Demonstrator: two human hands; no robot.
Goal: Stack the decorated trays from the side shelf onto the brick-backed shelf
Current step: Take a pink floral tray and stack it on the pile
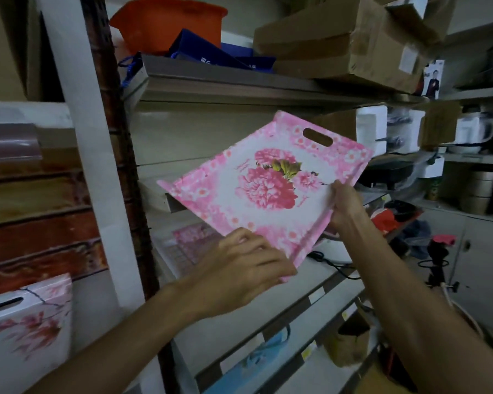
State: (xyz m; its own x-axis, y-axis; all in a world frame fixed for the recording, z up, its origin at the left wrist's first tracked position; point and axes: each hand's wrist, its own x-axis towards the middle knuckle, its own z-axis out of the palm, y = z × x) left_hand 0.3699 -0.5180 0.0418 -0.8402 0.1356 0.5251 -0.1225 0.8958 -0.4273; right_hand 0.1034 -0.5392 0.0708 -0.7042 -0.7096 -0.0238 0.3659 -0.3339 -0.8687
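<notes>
While tilted, tray [268,183] between fingers [251,245].

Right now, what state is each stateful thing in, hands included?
Pink floral tray: lifted, tilted, held by both hands.
Left hand: grips the tray's near edge.
Right hand: grips the tray's right edge.
Blossom tray: against the brick-backed shelf.
Cardboard box: flaps open.

An orange tub [168,22], blue bags [211,56] and cardboard boxes [339,44] crowd the top shelf [239,83].
</notes>
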